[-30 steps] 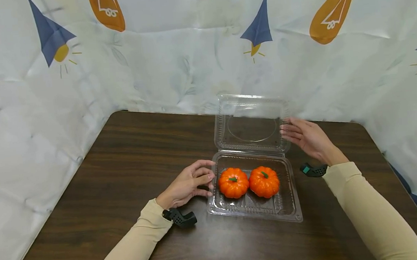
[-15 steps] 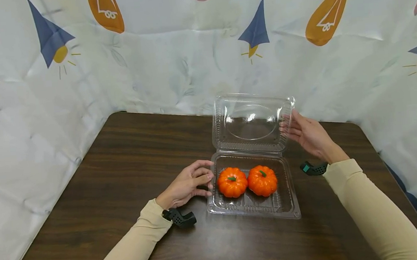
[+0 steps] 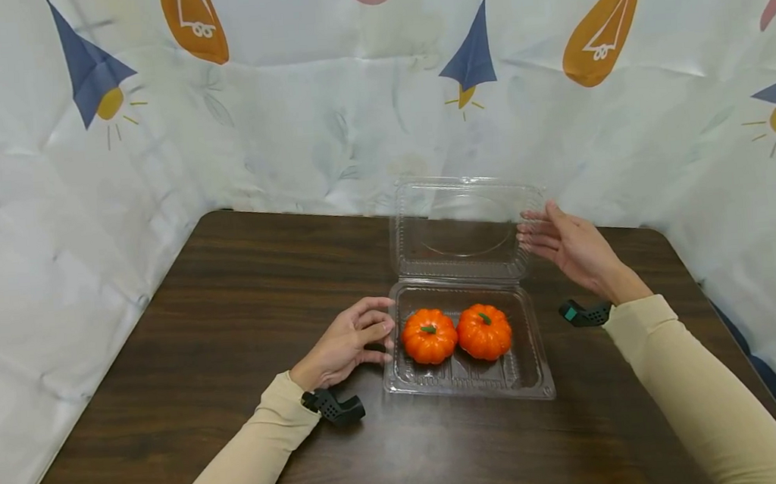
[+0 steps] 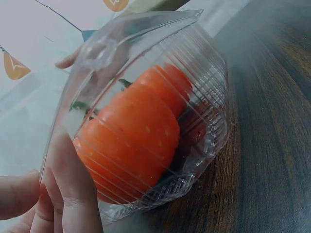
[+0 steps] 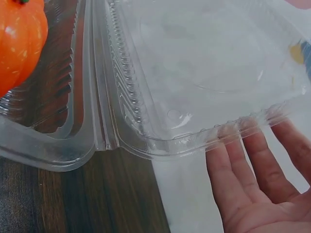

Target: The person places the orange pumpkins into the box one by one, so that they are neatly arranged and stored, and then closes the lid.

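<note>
A clear plastic clamshell container (image 3: 471,391) lies on the table with its lid (image 3: 462,228) raised at the back. Two small orange pumpkins with green stems, a left pumpkin (image 3: 430,336) and a right pumpkin (image 3: 484,332), sit side by side in the base. My left hand (image 3: 348,344) pinches the container's left rim between thumb and fingers, as the left wrist view shows. At the lid's right edge is my right hand (image 3: 576,250). Its fingers (image 5: 265,165) are nearly straight, with the tips behind the clear edge and visible through it.
The dark wood-grain table (image 3: 280,258) has rounded back corners. A white printed curtain (image 3: 297,127) hangs right behind it and along the left side. A black band (image 3: 335,406) is on the left wrist, another band (image 3: 581,314) on the right.
The lid's tilt has altered slightly, with a bright glare on it half a second ago now gone. The base's front right corner has shifted a little away. The left hand keeps its hold.
</note>
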A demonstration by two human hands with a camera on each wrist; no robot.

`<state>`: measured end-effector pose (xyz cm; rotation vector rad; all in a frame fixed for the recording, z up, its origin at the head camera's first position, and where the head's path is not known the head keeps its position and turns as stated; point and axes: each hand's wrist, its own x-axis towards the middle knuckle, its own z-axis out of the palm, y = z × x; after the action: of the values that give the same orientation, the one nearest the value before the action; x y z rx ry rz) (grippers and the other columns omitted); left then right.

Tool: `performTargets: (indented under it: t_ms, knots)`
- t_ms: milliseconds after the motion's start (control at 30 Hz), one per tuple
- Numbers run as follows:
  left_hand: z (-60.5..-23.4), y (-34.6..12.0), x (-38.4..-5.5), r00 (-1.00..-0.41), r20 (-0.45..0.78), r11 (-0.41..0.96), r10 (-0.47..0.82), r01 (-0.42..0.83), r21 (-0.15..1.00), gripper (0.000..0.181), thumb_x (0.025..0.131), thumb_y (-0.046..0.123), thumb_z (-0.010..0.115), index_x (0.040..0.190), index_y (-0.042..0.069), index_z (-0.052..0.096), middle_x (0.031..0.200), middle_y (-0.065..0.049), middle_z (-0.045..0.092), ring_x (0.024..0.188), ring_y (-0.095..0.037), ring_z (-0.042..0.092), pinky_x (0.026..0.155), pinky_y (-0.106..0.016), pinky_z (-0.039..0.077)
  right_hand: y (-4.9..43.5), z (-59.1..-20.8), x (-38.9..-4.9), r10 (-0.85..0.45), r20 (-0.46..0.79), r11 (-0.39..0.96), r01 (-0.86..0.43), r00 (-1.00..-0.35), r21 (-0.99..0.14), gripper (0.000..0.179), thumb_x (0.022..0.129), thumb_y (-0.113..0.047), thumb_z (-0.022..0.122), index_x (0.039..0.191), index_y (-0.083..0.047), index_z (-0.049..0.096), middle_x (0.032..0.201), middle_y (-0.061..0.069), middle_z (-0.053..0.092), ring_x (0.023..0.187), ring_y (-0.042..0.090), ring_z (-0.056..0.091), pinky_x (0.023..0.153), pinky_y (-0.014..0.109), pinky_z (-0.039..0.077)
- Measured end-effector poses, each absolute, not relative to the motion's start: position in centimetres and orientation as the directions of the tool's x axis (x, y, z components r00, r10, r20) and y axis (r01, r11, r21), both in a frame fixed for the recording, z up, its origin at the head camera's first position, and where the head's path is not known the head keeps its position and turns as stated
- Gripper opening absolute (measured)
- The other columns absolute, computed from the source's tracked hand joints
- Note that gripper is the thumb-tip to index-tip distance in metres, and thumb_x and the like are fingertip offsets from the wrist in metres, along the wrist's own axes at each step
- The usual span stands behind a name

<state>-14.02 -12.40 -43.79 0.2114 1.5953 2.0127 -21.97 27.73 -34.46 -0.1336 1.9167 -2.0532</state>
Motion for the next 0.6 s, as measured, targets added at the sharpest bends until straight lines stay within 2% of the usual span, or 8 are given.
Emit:
performTargets:
  t_ms: [133, 433, 600]
  knots:
    - [-43.8, -12.3, -14.0, -0.841, -0.212, -0.14, 0.497, -0.319, 0.937, 0.051, 0.104, 0.012, 0.061, 0.151, 0.006, 0.04, 0.104, 0.0, 0.062, 0.082, -0.015, 0.062, 0.074, -0.032, 0.064, 27.9, -34.4, -21.7, -0.3, -0.131, -0.046, 0.151, -0.945, -0.987, 0.075, 0.104, -0.054, 0.044, 0.158, -0.002, 0.037, 0.129, -0.007, 0.069, 0.121, 0.009, 0.067, 0.103, 0.021, 0.055]
    - [-43.9, -12.0, -14.0, -0.846, -0.218, -0.143, 0.487, -0.324, 0.935, 0.052, 0.105, 0.012, 0.061, 0.152, 0.006, 0.04, 0.105, 0.003, 0.062, 0.082, -0.014, 0.064, 0.074, -0.031, 0.064, 28.5, -34.7, -21.0, -0.367, -0.054, -0.103, 0.099, -0.929, -0.99, 0.079, 0.107, -0.051, 0.04, 0.159, 0.007, 0.027, 0.133, -0.005, 0.067, 0.124, 0.01, 0.066, 0.106, 0.02, 0.053]
    - [-43.9, -11.9, -14.0, -0.846, -0.219, -0.145, 0.486, -0.325, 0.934, 0.051, 0.105, 0.012, 0.06, 0.152, 0.007, 0.04, 0.105, 0.002, 0.061, 0.082, -0.013, 0.064, 0.074, -0.031, 0.064, 28.7, -34.6, -20.6, -0.397, -0.028, -0.115, 0.08, -0.917, -0.99, 0.081, 0.107, -0.056, 0.033, 0.159, 0.005, 0.028, 0.137, -0.005, 0.063, 0.127, 0.009, 0.063, 0.108, 0.019, 0.052]
